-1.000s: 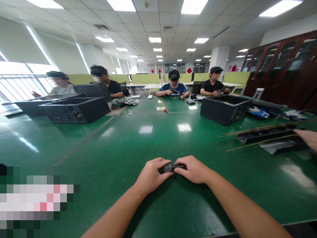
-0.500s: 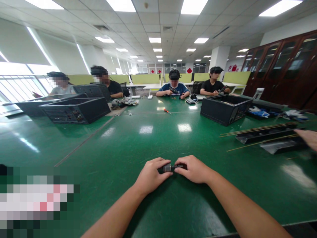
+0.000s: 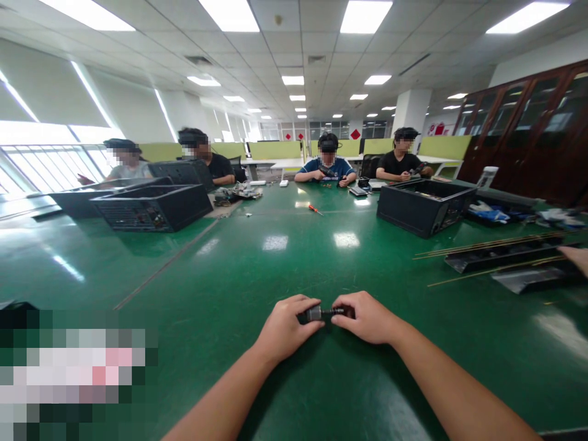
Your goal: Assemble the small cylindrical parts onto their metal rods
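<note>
Both of my hands rest on the green table (image 3: 294, 263) near its front edge and grip one small object between them. My left hand (image 3: 285, 331) is closed around a short grey and black cylinder (image 3: 314, 314). My right hand (image 3: 367, 317) is closed on the thin dark end (image 3: 337, 312) that sticks out of it. I cannot make out what the object is; most of it is hidden by my fingers.
Open black computer cases stand at the left (image 3: 154, 208) and right (image 3: 425, 208). Black strips and thin rods (image 3: 500, 254) lie at the right beside another person's hand (image 3: 576, 257). A red screwdriver (image 3: 314, 209) lies mid-table. Several people sit at the far side.
My hands keep the same grip on the small object. The view has shifted slightly, so everything sits a little to the right and lower.
</note>
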